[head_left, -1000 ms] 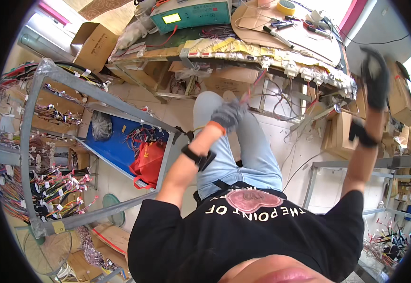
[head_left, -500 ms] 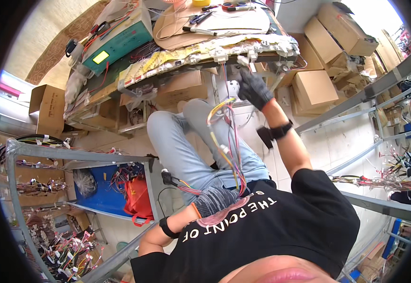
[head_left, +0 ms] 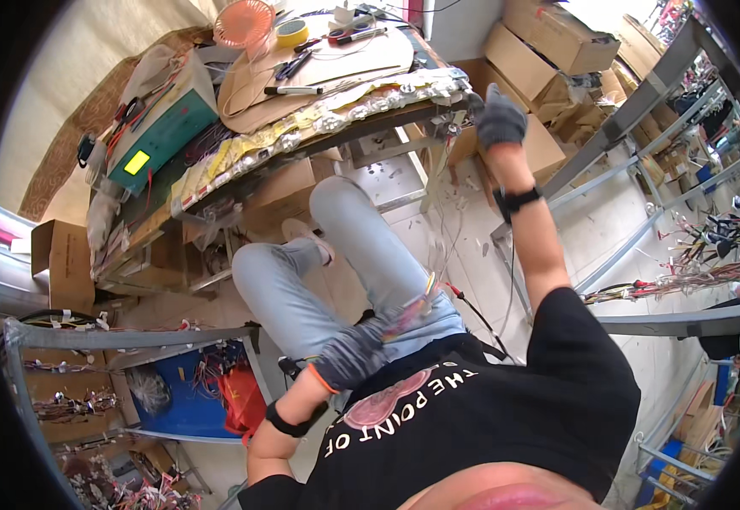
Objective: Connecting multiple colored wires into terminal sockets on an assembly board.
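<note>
My left hand (head_left: 357,350), in a grey knitted glove, is closed around a wire harness (head_left: 416,310) over my lap. Its coloured wires are blurred, and a yellow end sticks up past the fingers. A dark connector (head_left: 288,366) shows on the other side of this hand. Out at the right end of the bench, my right hand (head_left: 501,123), also gloved, has its thumb and a finger apart beside the last pieces of a row of white connectors (head_left: 336,119). Nothing shows in it; whether it touches the row, I cannot tell.
On the bench are a green box with a lit display (head_left: 161,127), a pink fan (head_left: 245,24), yellow tape (head_left: 292,33) and a marker (head_left: 293,90). Cardboard boxes (head_left: 518,64) stand at the right. Metal racks with wire bundles flank me; a red bag (head_left: 244,399) lies at left.
The harness has come away from the bench front and drawn in toward my left hand. My right hand has moved right to the bench's end. The whole view has shifted.
</note>
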### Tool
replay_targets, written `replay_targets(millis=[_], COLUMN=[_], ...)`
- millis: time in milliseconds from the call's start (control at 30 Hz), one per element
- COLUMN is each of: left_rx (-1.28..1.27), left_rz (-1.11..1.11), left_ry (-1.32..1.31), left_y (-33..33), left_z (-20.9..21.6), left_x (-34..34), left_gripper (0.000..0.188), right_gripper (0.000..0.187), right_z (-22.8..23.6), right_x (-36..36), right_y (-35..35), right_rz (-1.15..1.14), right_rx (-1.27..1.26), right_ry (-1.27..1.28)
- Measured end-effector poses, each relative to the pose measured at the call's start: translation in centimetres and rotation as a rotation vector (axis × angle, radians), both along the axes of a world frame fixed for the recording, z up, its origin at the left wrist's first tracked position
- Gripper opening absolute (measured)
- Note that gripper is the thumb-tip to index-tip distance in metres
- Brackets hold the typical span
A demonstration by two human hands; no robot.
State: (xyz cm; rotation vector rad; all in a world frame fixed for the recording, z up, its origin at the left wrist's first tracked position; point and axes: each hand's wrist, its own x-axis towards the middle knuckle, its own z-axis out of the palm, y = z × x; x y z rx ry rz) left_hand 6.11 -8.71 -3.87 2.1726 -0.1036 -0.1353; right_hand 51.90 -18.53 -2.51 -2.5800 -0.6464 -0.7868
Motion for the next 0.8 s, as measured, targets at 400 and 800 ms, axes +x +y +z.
replay_targets(millis=[400,800], left_rx=[0.158,0.109], left_rz=[0.259,0.189], left_ry=[0.361,0.253], left_y=[8.8,11.9], left_z=[-4.7,-2.5], left_x=[-4.7,3.1], left_gripper=[0.039,0.025], right_gripper=[0.028,0.059], right_z=[-4.2,-1.7], right_x=[3.8,-2.1], right_y=[2.1,3.5], right_rz=[-0.083,0.104], right_rx=[0.2,0.33], right_ry=[0.119,0.221])
